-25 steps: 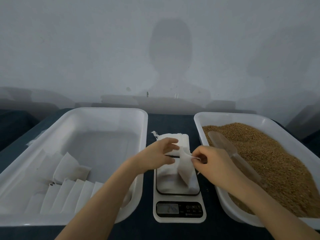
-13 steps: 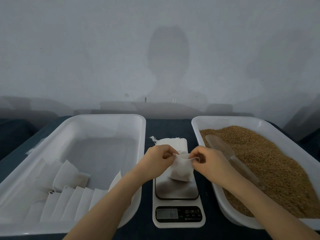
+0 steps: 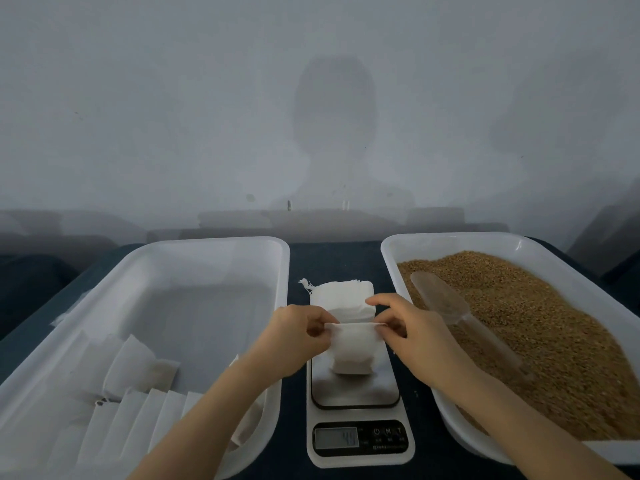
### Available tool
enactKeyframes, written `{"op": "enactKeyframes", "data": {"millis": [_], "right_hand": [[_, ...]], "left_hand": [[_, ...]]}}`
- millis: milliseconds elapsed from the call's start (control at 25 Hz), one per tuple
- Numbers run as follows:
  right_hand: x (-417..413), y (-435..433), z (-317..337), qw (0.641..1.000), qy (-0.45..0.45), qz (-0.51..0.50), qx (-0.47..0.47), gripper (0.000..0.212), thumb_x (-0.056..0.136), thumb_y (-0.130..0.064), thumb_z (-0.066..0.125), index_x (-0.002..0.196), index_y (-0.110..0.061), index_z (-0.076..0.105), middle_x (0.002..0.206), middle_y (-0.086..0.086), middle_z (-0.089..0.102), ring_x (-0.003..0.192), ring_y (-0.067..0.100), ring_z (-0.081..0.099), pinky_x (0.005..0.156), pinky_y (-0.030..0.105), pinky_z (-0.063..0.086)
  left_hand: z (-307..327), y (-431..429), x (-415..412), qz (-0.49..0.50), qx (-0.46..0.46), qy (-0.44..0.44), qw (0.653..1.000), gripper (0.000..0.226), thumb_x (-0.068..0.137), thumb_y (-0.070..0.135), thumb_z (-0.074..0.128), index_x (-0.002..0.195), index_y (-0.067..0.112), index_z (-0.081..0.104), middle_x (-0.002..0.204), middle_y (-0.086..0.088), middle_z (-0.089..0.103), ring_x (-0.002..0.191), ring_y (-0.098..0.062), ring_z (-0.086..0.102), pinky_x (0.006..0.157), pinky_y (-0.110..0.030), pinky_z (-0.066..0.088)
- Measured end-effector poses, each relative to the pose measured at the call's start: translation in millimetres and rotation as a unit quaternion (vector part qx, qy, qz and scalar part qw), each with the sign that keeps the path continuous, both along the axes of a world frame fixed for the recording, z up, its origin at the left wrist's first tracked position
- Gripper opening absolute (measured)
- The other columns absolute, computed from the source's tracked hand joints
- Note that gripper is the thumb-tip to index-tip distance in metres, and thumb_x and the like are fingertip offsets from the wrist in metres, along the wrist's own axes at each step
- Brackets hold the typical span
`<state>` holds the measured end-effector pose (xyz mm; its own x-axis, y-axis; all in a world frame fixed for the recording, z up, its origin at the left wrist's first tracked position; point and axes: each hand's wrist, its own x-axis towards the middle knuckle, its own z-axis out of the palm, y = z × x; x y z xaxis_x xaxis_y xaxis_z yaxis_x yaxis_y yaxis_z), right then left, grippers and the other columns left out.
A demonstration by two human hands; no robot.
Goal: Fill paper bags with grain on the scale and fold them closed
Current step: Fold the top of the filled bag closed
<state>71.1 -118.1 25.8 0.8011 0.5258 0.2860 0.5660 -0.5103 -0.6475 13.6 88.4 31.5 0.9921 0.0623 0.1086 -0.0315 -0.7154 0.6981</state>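
A small white paper bag (image 3: 353,351) stands upright on the steel plate of the digital scale (image 3: 356,393). My left hand (image 3: 299,336) pinches the left end of its top edge, and my right hand (image 3: 412,327) pinches the right end, so the top is stretched flat between them. Brown grain (image 3: 540,327) fills the white tray (image 3: 450,242) on the right. A clear plastic scoop (image 3: 446,304) lies in the grain. Behind the scale sits a stack of unused white bags (image 3: 343,299).
A large white tray (image 3: 207,244) on the left holds several folded white bags (image 3: 138,403) along its near side. The scale's display (image 3: 336,438) is lit but unreadable. A grey wall rises right behind the dark tabletop.
The bag hung crooked from my fingers over the scale; now it stands straight on the plate with its top edge pulled level. Both hands moved slightly apart along that edge.
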Motion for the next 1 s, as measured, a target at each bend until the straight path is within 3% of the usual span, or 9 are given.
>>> {"op": "enactKeyframes", "data": {"millis": [200, 400, 1000], "right_hand": [[-0.6, -0.9, -6.7, 1.000, 0.030, -0.001, -0.001, 0.039, 0.089, -0.018, 0.062, 0.121, -0.038, 0.052, 0.094, -0.018, 0.060, 0.088, -0.011, 0.057, 0.076, 0.003, 0.044], [1.6, -2.3, -5.3, 0.999, 0.048, -0.008, 0.008, 0.038, 0.089, -0.019, 0.063, 0.119, -0.039, 0.052, 0.092, -0.019, 0.062, 0.087, -0.011, 0.057, 0.074, 0.003, 0.043], [4.3, -2.2, -6.8, 0.998, 0.061, -0.014, 0.004, 0.038, 0.089, -0.019, 0.062, 0.121, -0.035, 0.052, 0.094, -0.017, 0.064, 0.088, -0.006, 0.059, 0.076, 0.007, 0.043]], "left_hand": [[-4.5, -0.1, 2.3, -0.013, -0.015, 0.015, 1.000, 0.019, 0.085, 0.018, 0.069, 0.104, 0.022, 0.070, 0.084, 0.011, 0.067, 0.073, 0.000, 0.062, 0.070, -0.007, 0.047], [-6.6, -2.3, 5.0, -0.008, -0.062, 0.048, 0.997, 0.017, 0.083, 0.019, 0.072, 0.099, 0.020, 0.066, 0.088, 0.000, 0.069, 0.077, -0.013, 0.067, 0.078, -0.026, 0.057], [-8.1, -3.5, 4.9, -0.011, -0.030, 0.049, 0.998, 0.020, 0.084, 0.023, 0.072, 0.102, 0.019, 0.064, 0.088, -0.001, 0.069, 0.076, -0.015, 0.068, 0.079, -0.030, 0.058]]}}
